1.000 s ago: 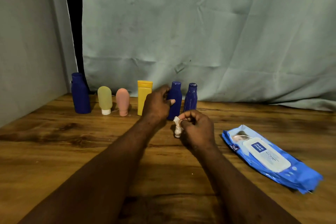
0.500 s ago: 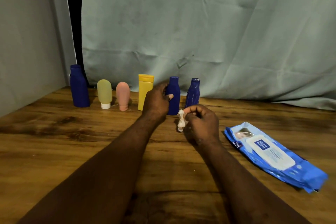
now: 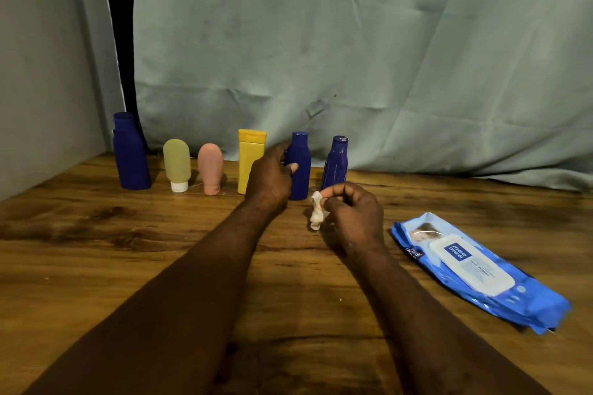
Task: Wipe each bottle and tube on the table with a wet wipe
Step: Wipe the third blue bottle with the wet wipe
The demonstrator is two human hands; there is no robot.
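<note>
Neither hand had moved: left hand (image 3: 271, 178) gripped the navy bottle (image 3: 301, 181), right hand (image 3: 353, 218) pinched a crumpled wet wipe (image 3: 316, 213) beside those fingers, over the wooden table (image 3: 96, 266), curtain (image 3: 353, 58) beyond.

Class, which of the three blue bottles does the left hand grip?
The middle blue bottle, right beside the yellow tube; only it has the left hand curled round it.

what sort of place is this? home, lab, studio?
Probably a makeshift recording setup, not a lived-in room: a wooden table, draped cloth hung as backdrop behind it, and a neat row of bottles and tubes along the cloth.
</note>
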